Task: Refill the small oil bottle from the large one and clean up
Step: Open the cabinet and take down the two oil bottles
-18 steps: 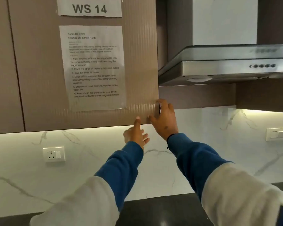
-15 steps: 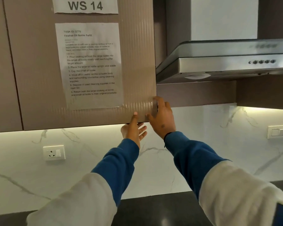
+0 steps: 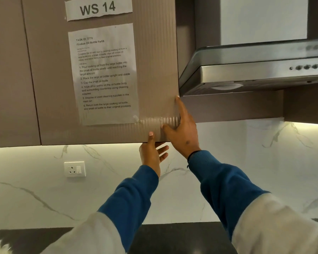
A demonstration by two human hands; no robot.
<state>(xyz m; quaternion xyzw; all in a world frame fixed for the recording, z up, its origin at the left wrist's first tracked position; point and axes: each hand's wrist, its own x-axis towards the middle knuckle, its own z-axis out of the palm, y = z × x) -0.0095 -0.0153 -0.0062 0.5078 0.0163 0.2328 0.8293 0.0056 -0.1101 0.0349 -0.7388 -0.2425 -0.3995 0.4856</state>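
**Inspector:** Begin nearest the camera.

**Assistant:** Two forearms in blue sleeves with pale upper sections reach up and forward. Below them runs the dark bench [image 3: 173,235], seen only as a strip along the bottom edge.

**Inspector:** State of each hand?

**Assistant:** The left hand [image 3: 151,154] sits at the bottom edge of the cabinet door [image 3: 154,61], thumb up against the door's front face, fingers spread and straight beneath the edge. The right hand [image 3: 182,132] is on the door's lower right corner: thumb laid on the front face, index finger running up the right edge. The remaining fingers go behind the door, so how they lie cannot be told.

**Inspector:** The door itself?

**Assistant:** Brown, ribbed. It carries a "WS 14" label [image 3: 98,8] at the top and a printed task sheet [image 3: 105,74] below it.

**Inspector:** Further back?

**Assistant:** A steel range hood [image 3: 255,70] to the right of the cabinet, with a row of buttons on its front. Behind everything, a white marble-pattern backsplash [image 3: 246,171] with a wall socket [image 3: 75,169] at left, lit from under the cabinets.

**Inspector:** The oil bottles?

**Assistant:** Neither bottle shows in this view.
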